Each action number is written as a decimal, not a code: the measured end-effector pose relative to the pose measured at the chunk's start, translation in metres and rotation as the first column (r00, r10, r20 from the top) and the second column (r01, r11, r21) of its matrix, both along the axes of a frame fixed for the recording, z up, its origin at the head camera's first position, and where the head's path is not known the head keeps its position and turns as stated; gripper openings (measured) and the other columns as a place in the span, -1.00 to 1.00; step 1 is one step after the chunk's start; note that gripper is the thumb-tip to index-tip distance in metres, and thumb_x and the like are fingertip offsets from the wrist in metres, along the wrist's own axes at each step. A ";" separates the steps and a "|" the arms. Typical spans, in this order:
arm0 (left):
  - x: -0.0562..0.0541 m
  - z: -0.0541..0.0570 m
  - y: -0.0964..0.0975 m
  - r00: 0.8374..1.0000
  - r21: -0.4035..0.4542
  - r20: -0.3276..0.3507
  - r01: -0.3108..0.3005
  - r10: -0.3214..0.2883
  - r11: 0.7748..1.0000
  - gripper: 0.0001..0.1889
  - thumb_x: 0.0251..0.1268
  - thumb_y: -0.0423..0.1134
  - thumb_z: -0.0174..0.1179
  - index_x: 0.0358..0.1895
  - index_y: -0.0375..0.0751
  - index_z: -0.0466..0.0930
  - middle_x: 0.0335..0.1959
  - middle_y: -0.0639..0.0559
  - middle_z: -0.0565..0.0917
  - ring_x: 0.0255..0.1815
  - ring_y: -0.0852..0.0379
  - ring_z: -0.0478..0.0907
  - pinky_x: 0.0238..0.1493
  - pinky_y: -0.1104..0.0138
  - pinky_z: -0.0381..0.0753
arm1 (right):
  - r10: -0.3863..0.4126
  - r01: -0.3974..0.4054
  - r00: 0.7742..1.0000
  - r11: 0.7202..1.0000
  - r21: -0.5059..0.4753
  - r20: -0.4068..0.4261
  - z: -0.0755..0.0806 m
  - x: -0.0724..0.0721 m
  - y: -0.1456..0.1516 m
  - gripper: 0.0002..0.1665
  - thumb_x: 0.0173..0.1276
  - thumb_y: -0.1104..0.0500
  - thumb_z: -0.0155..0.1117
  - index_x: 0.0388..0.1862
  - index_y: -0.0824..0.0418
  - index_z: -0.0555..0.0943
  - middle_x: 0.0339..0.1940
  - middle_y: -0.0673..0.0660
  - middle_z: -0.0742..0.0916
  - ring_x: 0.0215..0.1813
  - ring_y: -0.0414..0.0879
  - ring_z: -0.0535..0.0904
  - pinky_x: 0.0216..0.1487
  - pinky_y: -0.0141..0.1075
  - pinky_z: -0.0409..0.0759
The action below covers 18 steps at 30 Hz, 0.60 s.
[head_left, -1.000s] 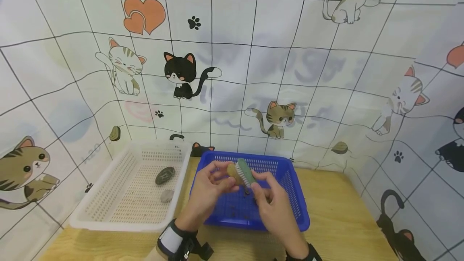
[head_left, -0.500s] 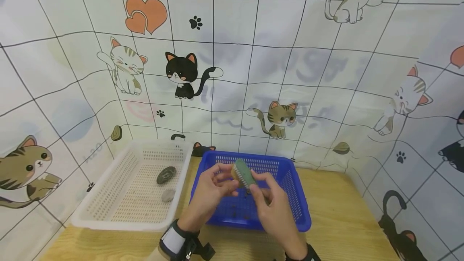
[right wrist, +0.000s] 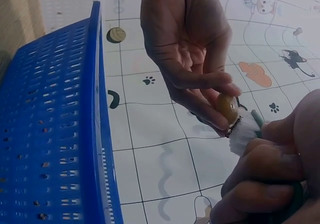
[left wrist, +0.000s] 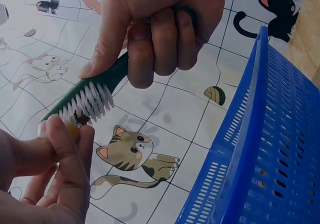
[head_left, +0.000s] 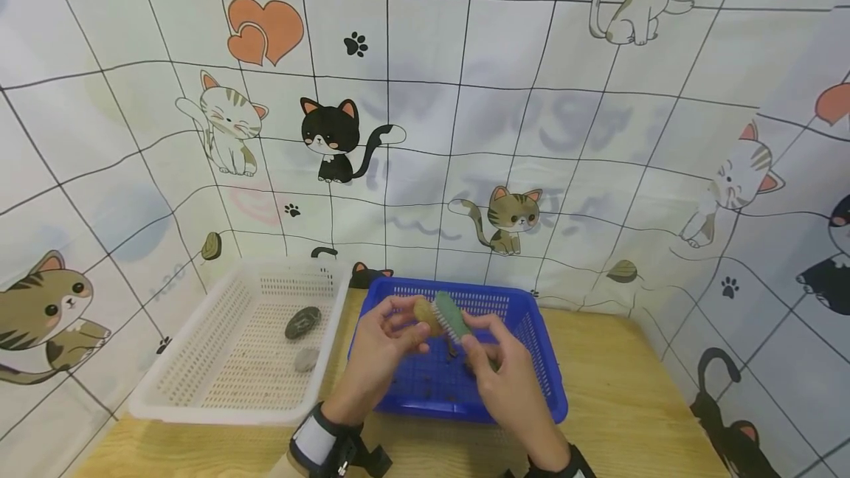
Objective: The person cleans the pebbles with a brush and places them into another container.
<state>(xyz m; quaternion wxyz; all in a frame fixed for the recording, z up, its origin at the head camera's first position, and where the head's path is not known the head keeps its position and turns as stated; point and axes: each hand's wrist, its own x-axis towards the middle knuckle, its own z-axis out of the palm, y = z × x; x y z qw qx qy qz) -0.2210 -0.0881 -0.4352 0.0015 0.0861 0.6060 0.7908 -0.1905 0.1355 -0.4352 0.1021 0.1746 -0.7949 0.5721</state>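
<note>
- Pinching a tan stone (head_left: pixel 426 313), or what looks like one, the left hand (head_left: pixel 388 345) has it between thumb and fingertips; the right hand (head_left: pixel 505 375) grips a green brush (head_left: pixel 451 316) with curled fingers.
- The stone sits between the hands, raised above the blue basket (head_left: pixel 491 306), toward 11 o'clock of its middle in the head view; the brush is at the stone's 3 o'clock, and in the right wrist view the bristles (right wrist: pixel 244 134) meet it.
- The likeliest trouble, I judge, is the stone popping out: the fingertip hold is small, and a firm sideways stroke could push it free toward 9 o'clock.
- If it slips, it would probably drop into the blue basket, perhaps bouncing off the rim.
- Bristles may also scrape the left fingertips, since these lie close around the stone and cover part of it.
- Loose grit could fall; dark specks (head_left: pixel 428 393) dot the basket floor below, though what they are is too small to tell.
- At the blue basket's 9 o'clock stands a white basket (head_left: pixel 232 371) with a dark stone (head_left: pixel 302 323) and, at that stone's 6 o'clock, a pale stone (head_left: pixel 306 360).
- The left forearm, with its wrist strap (head_left: pixel 319 440), lies near the white basket's 4 o'clock corner and might knock it.
- Both baskets stand on a wooden table (head_left: pixel 611 360); a cat-print cloth (head_left: pixel 425 131) at 12 o'clock limits reach beyond them.
</note>
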 end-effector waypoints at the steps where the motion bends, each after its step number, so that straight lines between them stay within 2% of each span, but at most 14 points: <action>1: 0.000 0.000 0.000 1.000 0.009 0.001 -0.006 0.006 1.000 -0.51 0.56 -0.56 0.43 0.46 -0.42 0.59 0.23 -0.23 0.91 -0.08 0.15 0.93 -0.12 0.34 0.95 | 0.014 -0.014 1.000 1.000 0.004 -0.008 0.000 0.000 0.000 -0.64 0.88 0.09 0.28 0.50 0.13 0.67 -0.49 -0.09 0.65 -0.69 -0.42 0.25 -0.70 -0.50 0.22; 4: 0.000 -0.002 0.001 1.000 0.001 0.001 -0.005 0.005 1.000 -0.52 0.58 -0.55 0.42 0.47 -0.42 0.58 0.22 -0.22 0.91 -0.06 0.16 0.93 -0.11 0.34 0.94 | 0.053 -0.052 0.998 0.999 0.013 -0.043 -0.003 -0.001 -0.001 -0.65 0.90 0.13 0.25 0.49 0.18 0.66 -0.52 -0.13 0.56 -0.70 -0.48 0.22 -0.72 -0.54 0.21; 9: 0.001 -0.004 0.003 0.998 -0.046 0.013 0.062 -0.061 0.997 -0.51 0.60 -0.50 0.43 0.49 -0.38 0.57 0.23 -0.20 0.88 0.00 0.11 0.92 -0.03 0.29 0.95 | 0.050 -0.050 0.998 0.999 0.002 -0.048 -0.006 -0.002 -0.004 -0.64 0.90 0.13 0.25 0.51 0.18 0.64 -0.58 -0.14 0.50 -0.70 -0.46 0.23 -0.72 -0.53 0.22; 13: 0.002 -0.003 0.005 0.996 -0.060 0.020 0.091 -0.090 0.994 -0.54 0.59 -0.49 0.45 0.44 -0.37 0.59 0.19 -0.17 0.88 -0.02 0.08 0.90 -0.04 0.29 0.94 | -0.009 0.009 1.000 1.000 -0.005 -0.003 -0.004 -0.003 -0.002 -0.61 0.88 0.08 0.28 0.54 0.08 0.65 -0.55 -0.06 0.62 -0.65 -0.36 0.30 -0.66 -0.46 0.26; 18: 0.003 -0.001 0.003 0.998 -0.038 0.007 0.057 -0.057 0.998 -0.52 0.60 -0.51 0.43 0.47 -0.39 0.58 0.25 -0.23 0.88 -0.03 0.11 0.92 -0.06 0.33 0.94 | -0.061 0.060 0.997 0.998 0.018 0.047 -0.002 -0.006 0.001 -0.62 0.87 0.06 0.31 0.53 0.02 0.67 -0.30 0.11 0.88 -0.57 -0.26 0.46 -0.60 -0.42 0.29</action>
